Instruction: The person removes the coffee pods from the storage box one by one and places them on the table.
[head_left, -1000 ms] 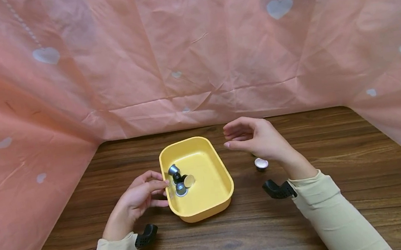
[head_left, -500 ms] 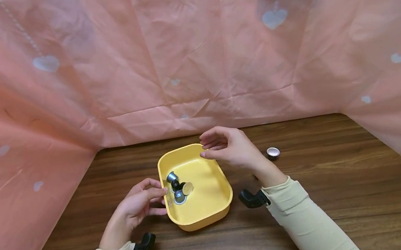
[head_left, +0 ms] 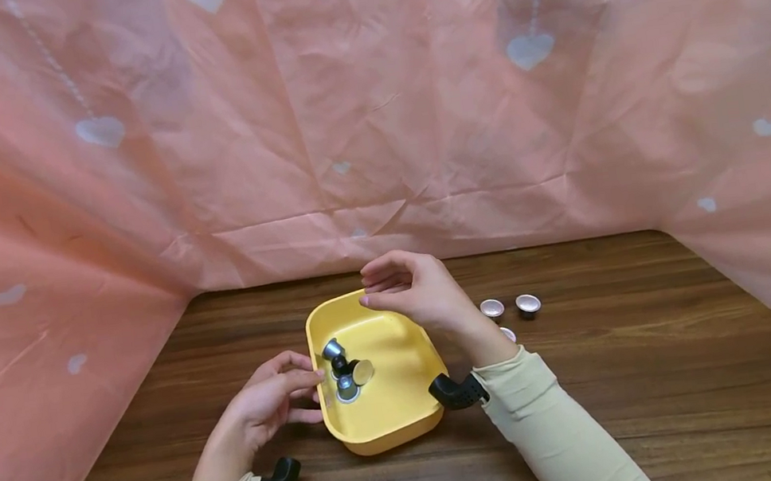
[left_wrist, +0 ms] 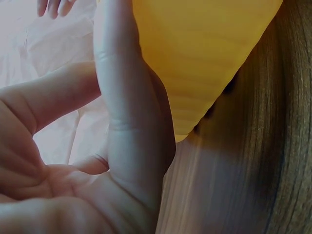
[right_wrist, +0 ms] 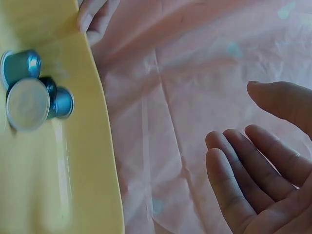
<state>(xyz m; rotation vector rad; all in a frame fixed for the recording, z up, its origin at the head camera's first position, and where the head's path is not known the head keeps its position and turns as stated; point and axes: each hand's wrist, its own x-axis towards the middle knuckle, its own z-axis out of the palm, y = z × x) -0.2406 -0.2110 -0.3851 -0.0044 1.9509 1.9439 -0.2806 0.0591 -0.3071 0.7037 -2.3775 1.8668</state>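
A yellow tray [head_left: 405,398] sits on the wooden table with three small metal capsules [head_left: 344,370] clustered in its left half; the right wrist view shows the same capsules [right_wrist: 34,92] lying on the yellow floor [right_wrist: 73,195]. My left hand [head_left: 305,387] rests at the tray's left rim. Its thumb [left_wrist: 131,122] lies along the tray's outer wall [left_wrist: 204,63], holding nothing. My right hand [head_left: 373,290] hovers over the tray's far rim with loosely curled fingers. Its palm [right_wrist: 239,122] is empty.
Three more silver capsules [head_left: 491,308] [head_left: 527,304] [head_left: 508,333] stand on the table right of the tray, behind my right forearm. A pink sheet with pale hearts [head_left: 531,50] walls in the back and both sides. Bare wood [head_left: 665,399] stretches to the right and front.
My right hand has moved left, from beside the tray to above its far rim, uncovering the capsules on the table. The left hand has stayed at the tray's left rim.
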